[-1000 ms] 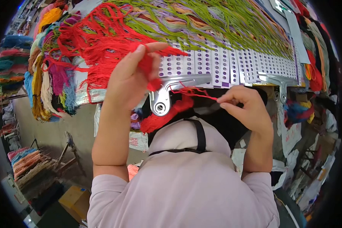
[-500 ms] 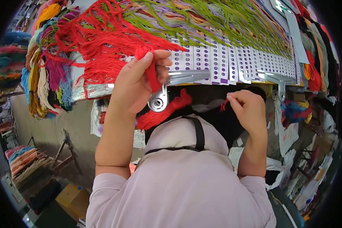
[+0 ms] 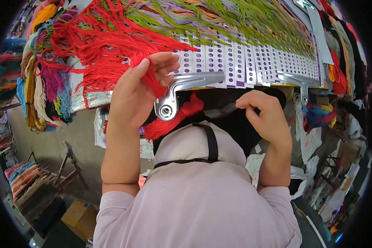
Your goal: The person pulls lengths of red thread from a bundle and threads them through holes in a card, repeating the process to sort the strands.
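Note:
My left hand (image 3: pixel 130 93) holds a small skein of red thread (image 3: pixel 153 80) at the table's near edge, its thumb on the wound top and its fingers curved behind. Beside it, a metal clip (image 3: pixel 169 99) grips a row of white cards with purple dots (image 3: pixel 235 66). Over my lap, my right hand (image 3: pixel 264 115) hovers with bent fingers, the thumb apart from the forefinger and no thread visible between them. Another bundle of red thread (image 3: pixel 173 120) lies across my lap, below the clip.
Loose red threads (image 3: pixel 103 45) and green and purple threads (image 3: pixel 219 20) cover the tabletop. A second metal clip (image 3: pixel 301 84) sits at the right. Coloured skeins (image 3: pixel 31 91) hang at the left edge; a cardboard box (image 3: pixel 79 219) stands on the floor.
The small red bit of thread at my right fingertips is gone, and thumb and forefinger have parted. My left hand still holds the red skein; the view has shifted slightly.

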Available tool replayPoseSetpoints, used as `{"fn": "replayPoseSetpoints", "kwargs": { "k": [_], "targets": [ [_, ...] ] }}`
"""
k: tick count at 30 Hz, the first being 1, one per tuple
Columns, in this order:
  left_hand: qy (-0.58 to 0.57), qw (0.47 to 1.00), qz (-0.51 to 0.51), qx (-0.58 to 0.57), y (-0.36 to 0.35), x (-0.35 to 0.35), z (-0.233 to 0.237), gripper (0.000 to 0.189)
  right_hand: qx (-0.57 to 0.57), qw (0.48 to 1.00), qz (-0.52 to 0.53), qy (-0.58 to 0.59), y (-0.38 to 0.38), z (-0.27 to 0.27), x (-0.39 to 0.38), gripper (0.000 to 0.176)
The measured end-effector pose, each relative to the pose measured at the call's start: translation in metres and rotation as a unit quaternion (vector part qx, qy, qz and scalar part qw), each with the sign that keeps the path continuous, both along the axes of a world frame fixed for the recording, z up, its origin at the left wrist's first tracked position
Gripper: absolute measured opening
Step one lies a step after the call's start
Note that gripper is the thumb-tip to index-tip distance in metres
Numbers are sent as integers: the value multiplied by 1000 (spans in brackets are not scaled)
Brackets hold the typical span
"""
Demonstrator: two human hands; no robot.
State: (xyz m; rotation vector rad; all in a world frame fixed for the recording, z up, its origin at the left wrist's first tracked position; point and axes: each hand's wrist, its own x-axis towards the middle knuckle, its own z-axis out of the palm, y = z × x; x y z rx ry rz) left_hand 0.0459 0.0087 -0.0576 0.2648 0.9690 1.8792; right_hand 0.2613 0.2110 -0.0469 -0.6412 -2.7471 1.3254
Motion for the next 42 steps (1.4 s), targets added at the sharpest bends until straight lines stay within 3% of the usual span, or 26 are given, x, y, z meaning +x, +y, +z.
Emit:
{"fn": "replayPoseSetpoints", "kwargs": {
  "k": [3,5,8,10,11,15,25,30,33,36,38,42],
  "targets": [
    [-19,1000,-3,11,6,3,-1,43,53,993,23,99,-2,-7,3,14],
    [-29,999,-20,6,12,8,1,45,-45,985,-87,142,-25,-7,-11,16],
    [-12,999,-36,4,18,15,2,48,-173,965,-66,184,-51,-4,-47,23],
    [-1,999,-23,-25,19,19,10,50,-161,964,-26,210,-62,-10,-78,26],
    [-12,999,-42,-4,17,19,12,50,-208,950,-37,230,-71,-15,-89,22],
    [3,1000,-25,16,6,11,6,52,-318,936,-33,148,-72,-21,-103,13],
    [-43,998,-1,35,-10,-5,7,46,-472,866,-26,162,-75,-8,-111,11],
    [19,999,36,-15,-17,-13,7,43,-437,884,-17,167,-80,-11,-114,10],
    [-21,992,-48,112,-25,-24,4,43,-438,886,-12,153,-78,-4,-114,9],
    [-6,993,-45,106,-21,-19,9,47,-464,873,-14,150,-77,0,-113,9],
    [226,965,99,-86,-10,-2,19,57,-488,860,-19,149,-79,0,-113,9],
    [201,976,43,-73,-14,-4,24,61,-503,849,-46,157,-83,1,-113,9]
  ]
}}
